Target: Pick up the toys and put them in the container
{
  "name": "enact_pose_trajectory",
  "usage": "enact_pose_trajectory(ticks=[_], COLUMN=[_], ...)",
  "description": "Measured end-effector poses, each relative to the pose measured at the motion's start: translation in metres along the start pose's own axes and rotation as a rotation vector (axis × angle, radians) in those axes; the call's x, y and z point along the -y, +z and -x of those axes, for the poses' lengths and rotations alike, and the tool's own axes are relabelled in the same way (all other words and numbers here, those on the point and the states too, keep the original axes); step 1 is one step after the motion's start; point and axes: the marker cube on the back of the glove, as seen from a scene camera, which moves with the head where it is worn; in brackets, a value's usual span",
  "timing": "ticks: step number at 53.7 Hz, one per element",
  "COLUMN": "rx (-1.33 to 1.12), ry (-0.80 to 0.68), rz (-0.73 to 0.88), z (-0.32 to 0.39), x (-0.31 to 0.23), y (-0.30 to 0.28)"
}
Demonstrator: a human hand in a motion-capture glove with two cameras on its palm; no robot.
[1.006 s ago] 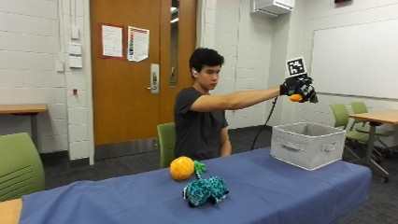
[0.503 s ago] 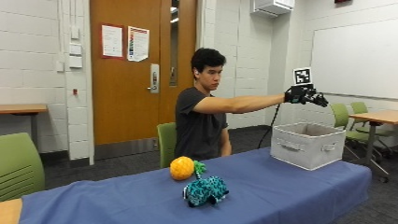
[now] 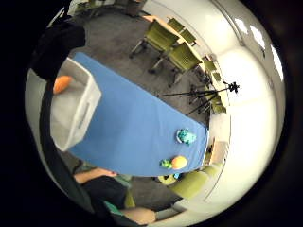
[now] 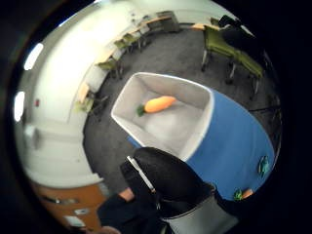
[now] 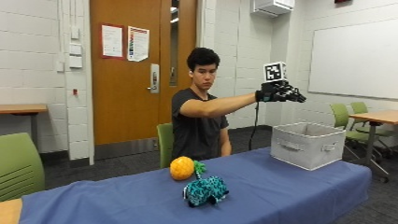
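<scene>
Above the grey container (image 5: 308, 144), the gloved right hand (image 5: 281, 92) is hovering with fingers spread, empty — an orange carrot toy (image 4: 159, 104) is lying inside (apparently just dropped).

You have three toys in view: one orange carrot toy (image 4: 159, 104) inside the single grey fabric container (image 5: 307, 144), plus one orange pineapple toy with green leaves (image 5: 182, 168) and one teal spotted plush animal (image 5: 204, 190) on the blue-covered table (image 5: 292, 191).

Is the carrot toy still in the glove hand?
No, the carrot toy lies inside the gray container, below the open gloved hand.
</scene>
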Motion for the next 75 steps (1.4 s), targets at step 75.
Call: enact_pose_trajectory(ticks=[75], rx=[0.000], ry=[0.497], rz=[0.311], z=[-0.321], x=[-0.344], y=[0.233])
